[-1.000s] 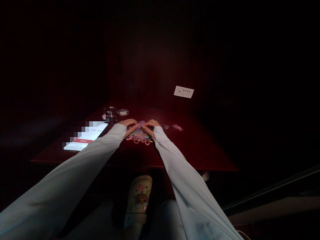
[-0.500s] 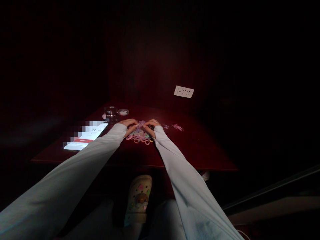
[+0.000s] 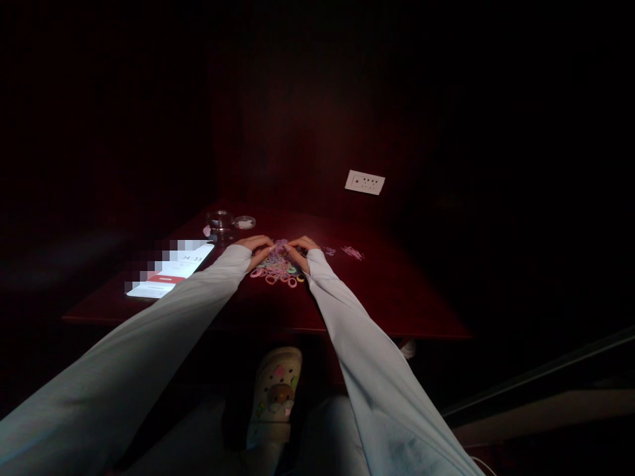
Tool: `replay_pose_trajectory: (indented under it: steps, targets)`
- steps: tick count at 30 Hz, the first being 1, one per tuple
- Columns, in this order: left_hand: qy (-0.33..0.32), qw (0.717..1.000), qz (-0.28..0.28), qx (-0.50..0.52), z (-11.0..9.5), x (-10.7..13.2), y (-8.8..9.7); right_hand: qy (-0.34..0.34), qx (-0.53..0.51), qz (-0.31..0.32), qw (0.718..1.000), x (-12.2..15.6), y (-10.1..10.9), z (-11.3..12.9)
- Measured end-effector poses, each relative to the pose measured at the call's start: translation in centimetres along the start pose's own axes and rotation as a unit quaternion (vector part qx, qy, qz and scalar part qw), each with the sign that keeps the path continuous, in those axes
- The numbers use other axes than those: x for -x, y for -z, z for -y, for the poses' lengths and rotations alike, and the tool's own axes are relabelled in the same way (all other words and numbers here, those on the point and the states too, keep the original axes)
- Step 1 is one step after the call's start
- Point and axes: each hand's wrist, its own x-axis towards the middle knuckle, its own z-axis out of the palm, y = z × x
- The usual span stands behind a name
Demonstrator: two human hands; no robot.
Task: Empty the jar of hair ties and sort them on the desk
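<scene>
A heap of small pastel hair ties [image 3: 278, 270] lies on the dark red table [image 3: 377, 297]. My left hand [image 3: 256, 246] is at the heap's left side, its thumb and fingers closed on hair ties at the top. From the right, my right hand [image 3: 301, 247] pinches at the same purple and pink ties, fingertips close to those of the left. Which single ties are between the fingers is too small to tell. To the right of my right hand lie a small pile of pink-purple hair ties [image 3: 352, 252] and a few loose purple ties [image 3: 329, 251].
At the back left stands a clear round jar [image 3: 219, 220], with a clear lid [image 3: 245, 223] beside it. A lit phone [image 3: 173, 272] showing a timer lies left of my left arm. A white wall socket [image 3: 365, 182] is behind the table; a clog [image 3: 276, 393] shows below its front edge.
Both hands stay at the heap, with only slight finger movement among the hair ties. The digits on the phone's timer have advanced.
</scene>
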Motion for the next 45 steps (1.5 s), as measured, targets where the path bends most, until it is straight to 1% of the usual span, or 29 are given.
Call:
replay_pose_trajectory:
  steps: [10,16,26,33,35,37,39,40,41,43,44,45]
  targets:
    - [-0.002,1.000,0.011,0.005,-0.3,-0.1,0.3,0.002,0.006,0.016,1.000,0.0,0.3,0.4]
    - [-0.008,1.000,0.004,0.009,-0.4,0.0,0.3,0.006,0.006,0.019,1.000,-0.1,0.3,0.1]
    - [0.020,1.000,-0.001,0.004,-0.7,0.1,0.3,-0.002,0.003,0.003,1.000,0.0,0.3,-0.1]
    - [0.038,0.999,-0.011,0.014,-0.5,0.1,0.0,-0.008,0.006,-0.013,1.000,0.0,0.4,-0.6]
    - [0.035,0.999,-0.011,0.008,-0.3,0.1,-0.1,-0.015,0.030,-0.015,0.999,0.0,0.9,-1.0]
    - [0.032,0.999,-0.004,-0.009,-0.3,0.1,0.0,-0.044,0.079,-0.032,0.995,0.1,2.2,-1.4]
    - [0.033,0.999,0.005,-0.027,-0.3,0.2,0.1,-0.099,0.145,-0.073,0.982,0.4,4.3,-1.7]
    - [0.034,0.999,0.010,-0.034,-0.3,0.2,0.2,-0.137,0.180,-0.099,0.969,0.7,5.5,-2.0]
    - [0.035,0.999,0.014,-0.040,-0.3,0.2,0.2,-0.178,0.214,-0.136,0.951,1.0,6.8,-2.2]
    - [0.035,0.998,0.021,-0.044,-0.4,0.1,0.3,-0.271,0.280,-0.218,0.895,1.9,9.1,-2.9]
    - [0.035,0.998,0.023,-0.044,-0.4,0.1,0.3,-0.303,0.300,-0.230,0.875,2.3,10.2,-3.2]
    - [0.033,0.998,0.025,-0.043,-0.4,0.1,0.3,-0.320,0.317,-0.234,0.862,2.7,11.0,-3.6]
